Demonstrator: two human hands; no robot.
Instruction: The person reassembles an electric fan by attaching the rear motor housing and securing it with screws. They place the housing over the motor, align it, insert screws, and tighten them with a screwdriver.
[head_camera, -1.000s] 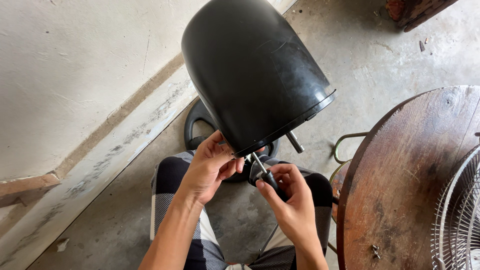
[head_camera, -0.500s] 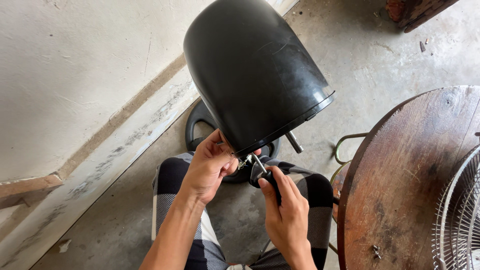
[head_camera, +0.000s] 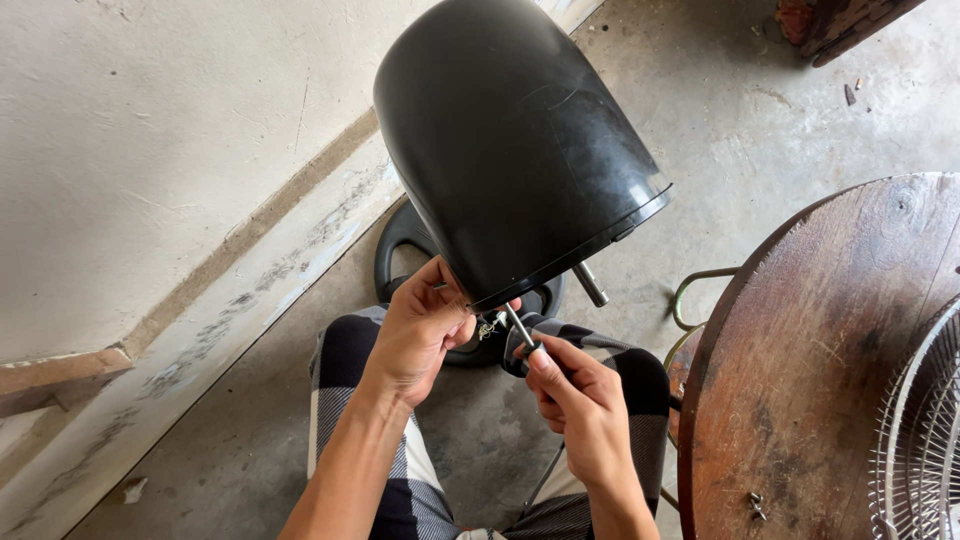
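Concrete floor, black housing above fingers

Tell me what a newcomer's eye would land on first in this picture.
First the big glossy black fan motor housing, which fills the upper middle above the person's lap. Right under its rim, the left hand steadies the housing while the right hand holds a screwdriver angled up into its underside. At the right edge, a round wooden table carries a wire fan grille.
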